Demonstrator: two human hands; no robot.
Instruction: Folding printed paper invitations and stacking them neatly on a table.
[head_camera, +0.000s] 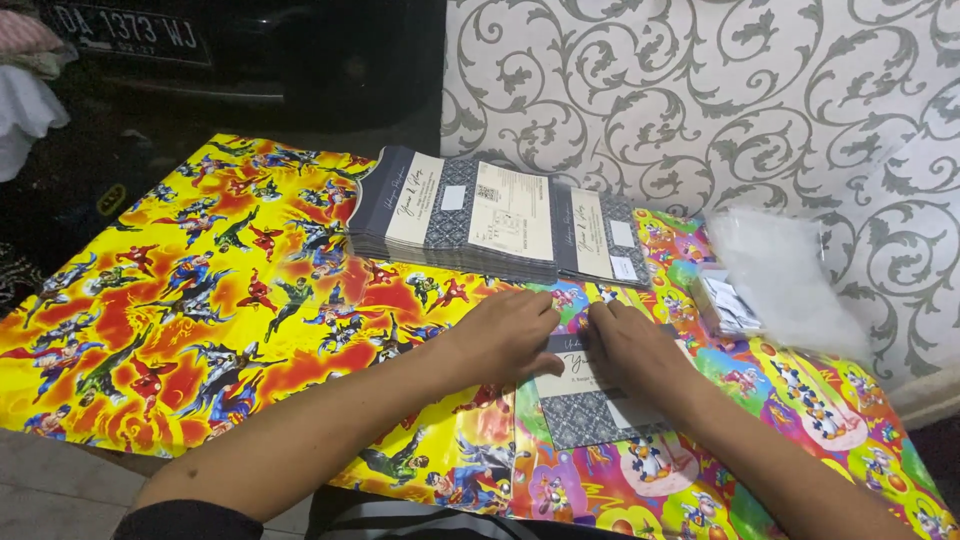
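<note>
a: i've got both hands down on one card (590, 400), a flat folded piece, cream with grey patterned panels. it lies on the worktop (200, 300) right in front of me, on the bright cartoon-print sheet that covers it

b: what are the hands doing on it?

a: my left hand (505, 335) rests palm down at the card's top left corner, fingers curled and pressing, not wrapped round anything. my right hand (630, 350) lies across the upper part, fingers bent at the top edge. i can't tell whether those fingertips pinch a flap or just press on it

b: how do you reckon it handles?

a: light, i'd say, and thin. stiff enough to lie flat but easy to crease, so i'd take it by the edges or a corner and not bend the middle. the glossy sheet under it looks slippery, so a card could slide if pushed sideways

b: anything else close by?

a: a stack of the same cards (455, 215) fanned out further back, a second smaller stack (600, 240) touching its right side. to the right, a pile of clear plastic sleeves (780, 270) and a small bundle of labels (725, 303) just beside it. a wall covering with grey scrolls (700, 90) hangs behind
</note>
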